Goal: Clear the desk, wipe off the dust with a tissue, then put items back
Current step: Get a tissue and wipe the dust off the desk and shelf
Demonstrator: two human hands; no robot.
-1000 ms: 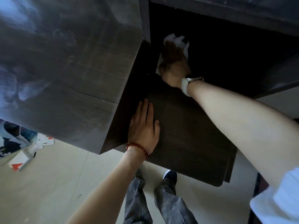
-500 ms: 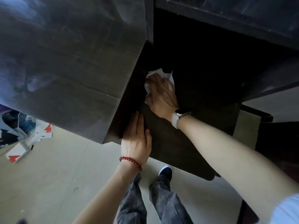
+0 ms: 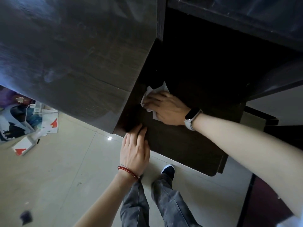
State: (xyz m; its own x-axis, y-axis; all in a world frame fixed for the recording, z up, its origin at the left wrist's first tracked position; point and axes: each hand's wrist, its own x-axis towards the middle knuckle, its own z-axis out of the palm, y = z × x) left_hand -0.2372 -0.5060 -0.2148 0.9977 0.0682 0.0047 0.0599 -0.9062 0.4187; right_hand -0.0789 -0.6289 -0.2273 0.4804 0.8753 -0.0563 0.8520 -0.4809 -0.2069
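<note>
Tissue: under my right hand (image 3: 165, 110), the tissue (image 3: 155, 94) lies flat on the dark shelf (image 3: 180, 145).
Right hand: fingers spread, pressing it down.
Left hand: my left hand (image 3: 134, 151) is flat on the shelf edge, near, holding nothing.

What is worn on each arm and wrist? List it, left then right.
Left hand: bare forearm, a red bead bracelet at the wrist. Right hand: a fitness band with a dark face and pale strap; forearm bare, a white sleeve edge showing at the frame's corner.
</note>
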